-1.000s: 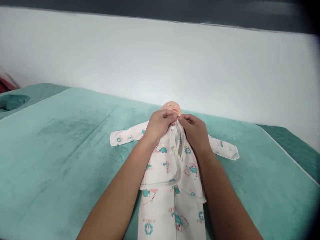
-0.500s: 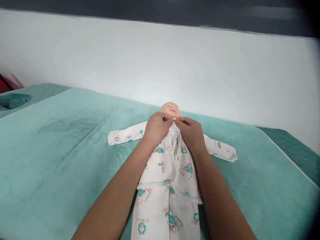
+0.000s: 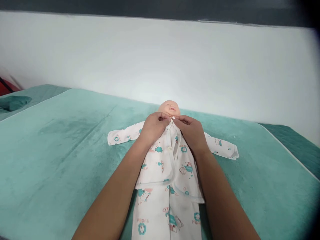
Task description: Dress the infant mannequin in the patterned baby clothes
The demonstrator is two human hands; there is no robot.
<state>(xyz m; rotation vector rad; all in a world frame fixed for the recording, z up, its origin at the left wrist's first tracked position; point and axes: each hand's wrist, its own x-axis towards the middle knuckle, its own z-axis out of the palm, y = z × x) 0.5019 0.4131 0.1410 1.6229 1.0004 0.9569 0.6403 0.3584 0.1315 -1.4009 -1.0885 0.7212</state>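
A baby doll (image 3: 170, 107) lies on its back, dressed in a white printed baby jacket (image 3: 156, 166) and matching trousers (image 3: 152, 215). At the jacket's neckline, my left hand (image 3: 156, 125) pinches the collar edge from the left. My right hand (image 3: 191, 130) pinches the same collar from the right, its fingertips almost meeting the left ones. Below them the jacket front parts in a narrow gap, with a pale button (image 3: 170, 149) on its left edge. Both sleeves stretch out sideways. The fastening between my fingertips is mostly hidden.
A green plush cover (image 3: 75, 146) spreads beneath the doll. Behind it rises a white wall (image 3: 150, 60) with a dark band on top. A darker green fold (image 3: 17, 102) lies at far left, near a red object (image 3: 6, 87).
Both hands keep their pinch at the collar, with small finger shifts. The collar edge between the fingertips sits slightly higher and shows a little more. The camera view has tilted slightly.
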